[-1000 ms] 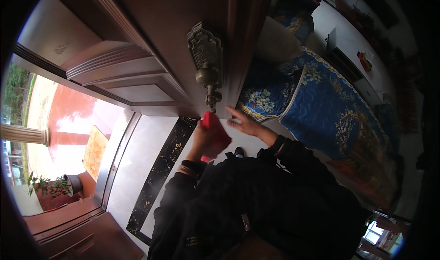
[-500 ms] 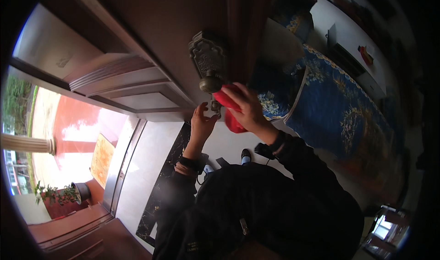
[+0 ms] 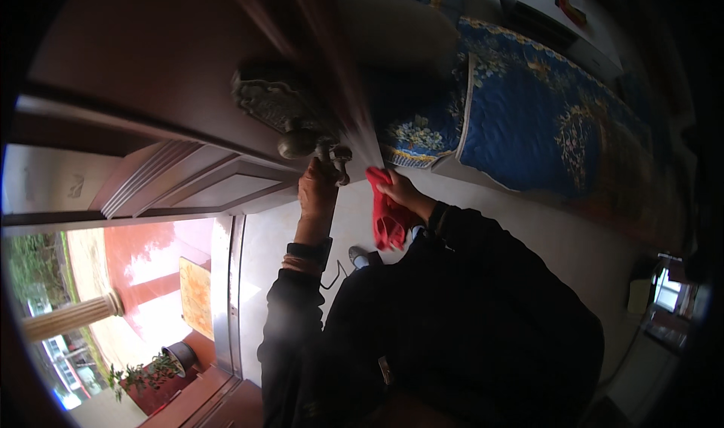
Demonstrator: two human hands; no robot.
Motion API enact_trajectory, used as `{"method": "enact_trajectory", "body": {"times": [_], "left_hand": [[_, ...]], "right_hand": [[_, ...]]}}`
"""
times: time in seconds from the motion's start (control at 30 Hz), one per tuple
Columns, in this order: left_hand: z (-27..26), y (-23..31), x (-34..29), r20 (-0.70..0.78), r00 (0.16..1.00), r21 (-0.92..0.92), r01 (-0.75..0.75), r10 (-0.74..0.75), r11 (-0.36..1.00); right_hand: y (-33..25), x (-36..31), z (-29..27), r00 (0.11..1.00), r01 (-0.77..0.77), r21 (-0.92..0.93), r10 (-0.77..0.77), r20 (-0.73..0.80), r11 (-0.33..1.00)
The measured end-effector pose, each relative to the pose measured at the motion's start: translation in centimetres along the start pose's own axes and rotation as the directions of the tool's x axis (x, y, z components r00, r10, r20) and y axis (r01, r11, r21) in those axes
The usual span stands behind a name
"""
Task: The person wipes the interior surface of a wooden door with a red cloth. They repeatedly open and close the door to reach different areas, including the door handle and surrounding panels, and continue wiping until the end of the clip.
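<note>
A dark brown panelled door (image 3: 136, 58) carries an ornate bronze lock plate (image 3: 275, 100) with a round knob (image 3: 298, 143). Just below the knob, my left hand (image 3: 317, 194) is closed on the metal door handle (image 3: 339, 156); the fingertips are partly hidden behind it. A red cloth (image 3: 388, 220) hangs from my right hand (image 3: 407, 193), pinched between thumb and fingers. That cloth is apart from the door, to the right of the handle.
Blue floral covers lie over a sofa (image 3: 520, 126) at the right. On the left, the doorway opens onto a sunlit porch with a potted plant (image 3: 177, 356), a column (image 3: 75, 315) and an orange mat (image 3: 196, 296). Beneath me is a pale floor (image 3: 483, 202).
My left hand has moved up onto the handle and closed. My right hand has drawn the red cloth down and away from the knob. The view has turned, shifting the door leftward.
</note>
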State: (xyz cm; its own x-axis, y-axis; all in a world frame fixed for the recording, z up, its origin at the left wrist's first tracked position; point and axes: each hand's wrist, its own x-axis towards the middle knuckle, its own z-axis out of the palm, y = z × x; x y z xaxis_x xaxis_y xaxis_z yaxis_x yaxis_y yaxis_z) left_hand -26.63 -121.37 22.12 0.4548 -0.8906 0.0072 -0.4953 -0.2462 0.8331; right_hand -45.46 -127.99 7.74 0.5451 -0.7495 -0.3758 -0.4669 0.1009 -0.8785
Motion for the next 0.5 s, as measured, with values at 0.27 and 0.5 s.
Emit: {"method": "enact_trajectory", "body": {"times": [0.27,0.5], "left_hand": [[0.1,-0.6,0.4,-0.012,0.999,0.173,0.053,-0.052,0.984],[0.2,-1.5,0.5,0.041,0.996,0.087,0.074,-0.078,0.993]], "right_hand": [[-6.4,4.1,7.1,0.800,0.488,0.044,-0.427,-0.421,0.872],[-2.0,5.4,7.1,0.856,0.354,0.024,-0.314,-0.411,0.935]]}}
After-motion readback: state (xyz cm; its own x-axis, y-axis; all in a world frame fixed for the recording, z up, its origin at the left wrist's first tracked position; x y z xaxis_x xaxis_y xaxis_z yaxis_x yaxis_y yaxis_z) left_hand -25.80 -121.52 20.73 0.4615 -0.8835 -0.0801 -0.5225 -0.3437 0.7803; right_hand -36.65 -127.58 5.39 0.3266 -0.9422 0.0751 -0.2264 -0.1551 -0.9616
